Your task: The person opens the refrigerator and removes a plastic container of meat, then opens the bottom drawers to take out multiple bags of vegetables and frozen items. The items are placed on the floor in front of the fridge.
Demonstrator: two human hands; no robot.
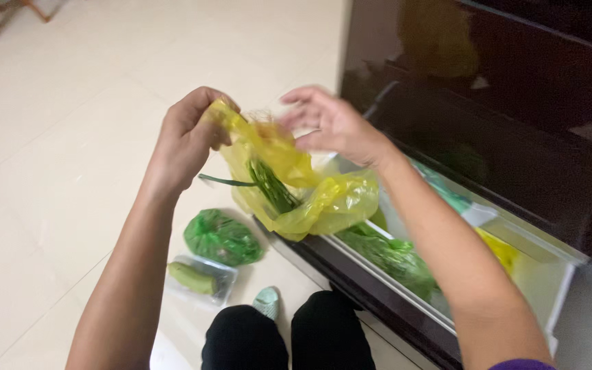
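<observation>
The yellow bag (310, 195) hangs in the air above the open drawer (549, 250) edge, with green stalks (272, 185) poking from its mouth (one stalk juts out leftward). The left hand (186, 137) has its fingers clenched on the bag's top corner. The right hand (334, 123), blurred, hovers at the bag's mouth with fingers spread, released. Below on the floor (56, 171) lie a green bag (222, 238) and a clear bag (200, 277) with a green vegetable. More greens (395, 257) fill the drawer.
</observation>
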